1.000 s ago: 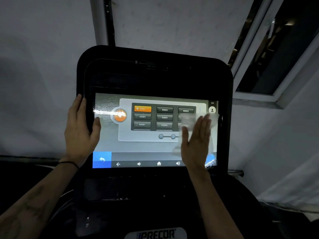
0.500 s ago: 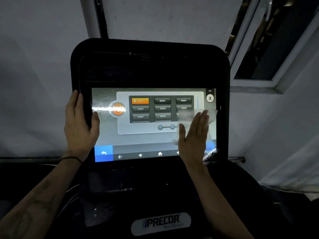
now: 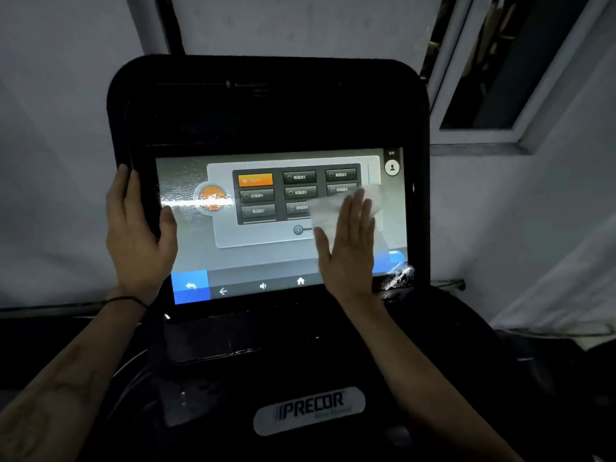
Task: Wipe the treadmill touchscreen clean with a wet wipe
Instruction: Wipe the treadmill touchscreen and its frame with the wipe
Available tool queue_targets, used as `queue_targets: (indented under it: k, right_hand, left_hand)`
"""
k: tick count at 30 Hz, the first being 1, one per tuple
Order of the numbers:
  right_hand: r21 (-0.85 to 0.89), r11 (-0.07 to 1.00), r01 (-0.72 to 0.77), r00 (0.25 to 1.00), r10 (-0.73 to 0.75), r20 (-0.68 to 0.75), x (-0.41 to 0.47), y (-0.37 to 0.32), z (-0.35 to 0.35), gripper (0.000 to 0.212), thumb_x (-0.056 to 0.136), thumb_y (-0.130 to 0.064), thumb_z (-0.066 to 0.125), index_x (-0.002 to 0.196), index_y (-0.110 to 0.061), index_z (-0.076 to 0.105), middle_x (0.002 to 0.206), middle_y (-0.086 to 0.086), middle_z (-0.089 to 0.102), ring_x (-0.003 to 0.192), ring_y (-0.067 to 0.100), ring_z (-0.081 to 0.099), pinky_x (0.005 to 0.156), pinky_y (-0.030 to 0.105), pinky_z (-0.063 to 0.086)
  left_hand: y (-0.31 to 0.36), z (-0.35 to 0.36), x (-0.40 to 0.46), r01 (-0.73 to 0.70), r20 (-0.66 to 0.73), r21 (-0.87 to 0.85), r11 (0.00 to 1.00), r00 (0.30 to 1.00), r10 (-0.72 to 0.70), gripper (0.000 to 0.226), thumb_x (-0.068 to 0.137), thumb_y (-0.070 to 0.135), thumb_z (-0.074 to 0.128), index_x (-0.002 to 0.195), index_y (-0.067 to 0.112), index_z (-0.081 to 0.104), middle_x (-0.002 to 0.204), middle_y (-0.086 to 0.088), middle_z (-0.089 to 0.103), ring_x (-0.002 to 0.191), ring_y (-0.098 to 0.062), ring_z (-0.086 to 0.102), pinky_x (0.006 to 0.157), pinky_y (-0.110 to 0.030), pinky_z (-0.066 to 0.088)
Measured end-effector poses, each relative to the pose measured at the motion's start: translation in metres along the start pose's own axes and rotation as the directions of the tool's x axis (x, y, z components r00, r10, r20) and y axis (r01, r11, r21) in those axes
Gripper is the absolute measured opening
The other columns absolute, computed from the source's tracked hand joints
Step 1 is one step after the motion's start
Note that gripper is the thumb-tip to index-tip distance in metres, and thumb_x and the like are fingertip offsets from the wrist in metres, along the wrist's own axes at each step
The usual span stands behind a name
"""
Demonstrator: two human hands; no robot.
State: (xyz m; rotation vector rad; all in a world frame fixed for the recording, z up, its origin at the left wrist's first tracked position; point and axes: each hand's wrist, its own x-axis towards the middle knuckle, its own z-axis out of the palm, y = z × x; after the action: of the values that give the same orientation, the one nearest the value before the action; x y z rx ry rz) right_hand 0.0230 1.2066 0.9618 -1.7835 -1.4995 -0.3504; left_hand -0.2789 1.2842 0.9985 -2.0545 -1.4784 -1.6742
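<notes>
Head view: over the last second the right hand (image 3: 346,241) has slid the wet wipe (image 3: 336,208) leftward across the touchscreen (image 3: 266,251). A second ago the wipe's far edge lay close to the screen's right border by the round profile icon (image 3: 392,167); now it covers the lower right corner of the dark button grid (image 3: 296,193), and bare glass shows between it and that border. The left hand (image 3: 140,235) has kept its place on the console's (image 3: 266,105) left bezel.

The right-hand fingers (image 3: 358,211) are straight and together, pressing flat on the wipe and gripping nothing. The left hand clasps the bezel edge, its fingers behind the frame and its thumb (image 3: 168,216) curled onto the glass at the 9 o'clock side.

I judge this a mid-pass stroke: the right strip looks covered, while the centre and the left, where a bright streak of glare (image 3: 196,203) crosses the orange dial (image 3: 211,195), remain to be wiped.

The screen's long axis runs from 9 to 3 o'clock, tilted slightly up at the 3 o'clock end, and its face points toward the person. The crumpled wipe lies right of centre, stretched from about 8 to 2 o'clock, with the palm over its lower part.
</notes>
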Motion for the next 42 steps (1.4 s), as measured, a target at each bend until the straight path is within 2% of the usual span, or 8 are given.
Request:
queue_targets:
  k: [5, 8, 12, 16, 21, 26, 33, 42]
  right_hand:
    - [-0.017, 1.000, -0.009, 0.999, 0.008, -0.040, 0.057, 0.012, -0.012, 0.082, 0.104, -0.056, 0.032, 0.161, 0.001, 0.016, 0.170, 0.019, 0.009, 0.158, 0.033, 0.007, 0.129, 0.043, 0.010]
    - [0.003, 0.995, -0.096, 0.994, 0.096, -0.060, 0.035, 0.019, -0.013, 0.082, 0.105, -0.054, 0.033, 0.160, 0.003, 0.014, 0.170, 0.020, 0.006, 0.159, 0.032, 0.005, 0.129, 0.046, 0.013]
    - [0.001, 1.000, -0.006, 1.000, 0.006, -0.015, 0.000, 0.004, 0.000, 0.081, 0.106, -0.052, 0.035, 0.160, 0.004, 0.014, 0.170, 0.020, 0.006, 0.159, 0.032, 0.004, 0.129, 0.042, 0.009]
    - [-0.017, 0.998, 0.056, 0.998, -0.056, -0.026, 0.050, 0.001, -0.005, 0.080, 0.105, -0.053, 0.033, 0.160, 0.003, 0.017, 0.170, 0.020, 0.008, 0.158, 0.033, 0.007, 0.129, 0.040, 0.008]
    - [-0.001, 0.995, -0.104, 0.989, 0.104, -0.103, 0.034, 0.011, -0.007, 0.079, 0.106, -0.051, 0.032, 0.160, 0.005, 0.016, 0.170, 0.023, 0.007, 0.158, 0.036, 0.006, 0.129, 0.041, 0.008]
    - [-0.006, 0.999, 0.037, 0.997, -0.037, -0.066, 0.033, -0.010, 0.003, 0.077, 0.106, -0.049, 0.034, 0.159, 0.004, 0.017, 0.169, 0.022, 0.010, 0.158, 0.035, 0.008, 0.129, 0.041, 0.007]
    - [-0.001, 0.997, -0.078, 0.992, 0.077, -0.097, 0.027, 0.014, -0.007, 0.080, 0.106, -0.052, 0.033, 0.159, 0.006, 0.018, 0.169, 0.023, 0.009, 0.158, 0.037, 0.009, 0.129, 0.043, 0.011]
    - [-0.053, 0.999, -0.003, 0.999, 0.001, -0.042, 0.072, 0.010, -0.014, 0.081, 0.104, -0.056, 0.027, 0.160, 0.002, 0.016, 0.170, 0.019, 0.007, 0.158, 0.032, 0.006, 0.128, 0.040, 0.008]
  left_hand:
    - [0.005, -0.002, -0.001, 0.016, 0.017, 0.004, 1.000, 1.000, -0.016, 0.061, 0.104, 0.020, 0.052, 0.159, 0.003, 0.033, 0.166, -0.016, 0.030, 0.155, -0.026, 0.032, 0.119, -0.013, 0.025]
    - [0.004, -0.001, 0.000, 0.008, 0.007, 0.006, 1.000, 1.000, -0.008, 0.060, 0.104, 0.021, 0.052, 0.158, 0.003, 0.034, 0.166, -0.017, 0.031, 0.155, -0.027, 0.033, 0.121, -0.017, 0.026]
    - [0.003, 0.000, -0.001, -0.004, 0.003, 0.017, 1.000, 1.000, 0.004, 0.060, 0.104, 0.023, 0.052, 0.158, 0.003, 0.034, 0.166, -0.017, 0.031, 0.155, -0.028, 0.032, 0.121, -0.015, 0.024]
    - [0.004, 0.000, 0.000, 0.003, 0.007, 0.018, 1.000, 1.000, -0.003, 0.060, 0.104, 0.023, 0.052, 0.158, 0.004, 0.035, 0.167, -0.015, 0.030, 0.155, -0.026, 0.032, 0.122, -0.029, 0.033]
    - [0.002, 0.001, 0.000, 0.010, -0.005, 0.019, 1.000, 1.000, -0.010, 0.060, 0.103, 0.022, 0.053, 0.158, 0.004, 0.035, 0.167, -0.014, 0.031, 0.154, -0.027, 0.034, 0.119, -0.041, 0.041]
    - [0.002, 0.000, 0.000, 0.019, 0.003, 0.020, 1.000, 1.000, -0.019, 0.060, 0.103, 0.022, 0.052, 0.158, 0.004, 0.035, 0.167, -0.013, 0.031, 0.154, -0.026, 0.034, 0.118, -0.036, 0.039]
    - [0.001, 0.001, -0.001, 0.016, -0.006, 0.016, 1.000, 1.000, -0.016, 0.060, 0.103, 0.023, 0.052, 0.158, 0.004, 0.037, 0.166, -0.013, 0.032, 0.154, -0.028, 0.035, 0.115, -0.047, 0.045]
    - [0.001, 0.000, 0.000, 0.024, 0.011, 0.025, 0.999, 1.000, -0.024, 0.062, 0.103, 0.027, 0.049, 0.159, 0.006, 0.035, 0.167, -0.012, 0.031, 0.154, -0.027, 0.034, 0.116, -0.047, 0.044]
